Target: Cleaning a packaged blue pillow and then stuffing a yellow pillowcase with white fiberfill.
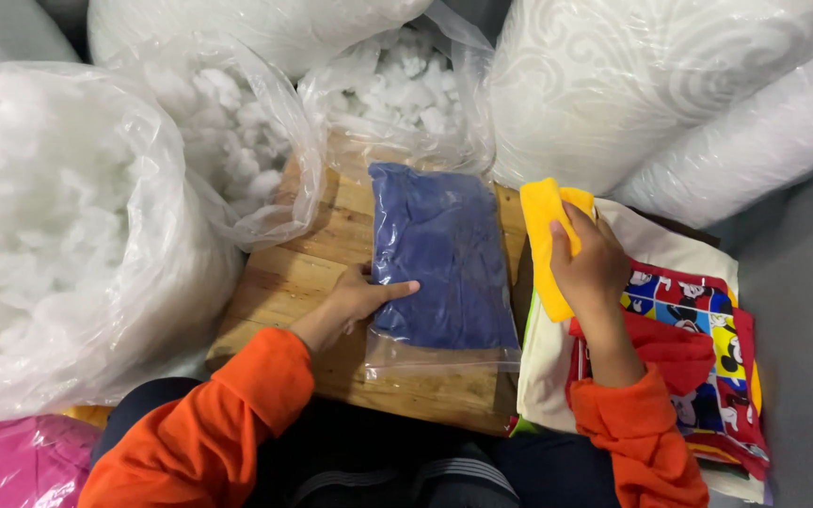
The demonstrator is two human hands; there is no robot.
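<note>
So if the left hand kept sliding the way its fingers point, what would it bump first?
The left hand points right, its fingers already on the clear plastic bag of dark blue fabric. Going on, it would probably cross that bag and meet the yellow folded cloth in the right hand.

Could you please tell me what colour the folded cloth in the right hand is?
Bright yellow cloth, best seen in the head view.

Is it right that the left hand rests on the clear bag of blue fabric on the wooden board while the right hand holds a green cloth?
Not quite. In the head view the cloth in the right hand is yellow, not green. The rest stands: the left hand rests on the clear bag of blue fabric lying on the wooden board.
</note>
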